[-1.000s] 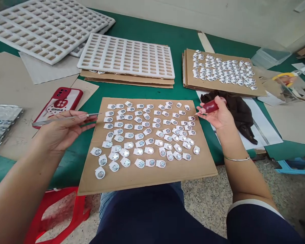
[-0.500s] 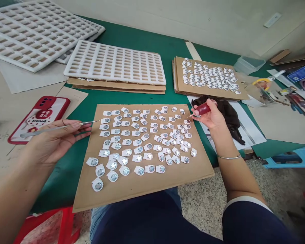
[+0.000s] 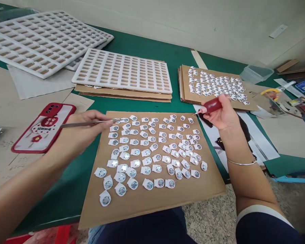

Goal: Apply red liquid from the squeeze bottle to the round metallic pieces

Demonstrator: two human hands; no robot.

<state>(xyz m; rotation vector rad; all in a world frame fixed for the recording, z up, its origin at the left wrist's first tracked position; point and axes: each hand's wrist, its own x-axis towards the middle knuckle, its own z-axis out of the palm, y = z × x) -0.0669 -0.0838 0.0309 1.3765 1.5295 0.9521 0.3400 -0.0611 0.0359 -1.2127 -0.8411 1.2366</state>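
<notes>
A pair of metal tweezers (image 3: pixel 86 123) is pinched in my left hand (image 3: pixel 78 135), its tips over the upper left corner of a cardboard sheet (image 3: pixel 152 203). Rows of small white pieces, each with a round silvery disc (image 3: pixel 105 198), lie across the sheet. At its upper right corner my right hand (image 3: pixel 225 115) is wrapped round a small dark red squeeze bottle (image 3: pixel 213 105) with a pink neck and a thin needle nozzle. The nozzle points left, close to a white piece (image 3: pixel 191 120). Whether the tweezers hold anything is too small to tell.
White slotted trays (image 3: pixel 124 71) sit on cardboard at the back left. A second cardboard stack (image 3: pixel 186 91) bears more white pieces. A red-cased phone (image 3: pixel 44 128) lies left. Dark cloth (image 3: pixel 244 128) and white paper (image 3: pixel 264 145) lie right, with a clear plastic box (image 3: pixel 256 73) behind.
My left hand has moved right, bringing the tweezers over the sheet's upper left pieces. My right hand has turned the bottle slightly near the corner. The whole view has shifted a little.
</notes>
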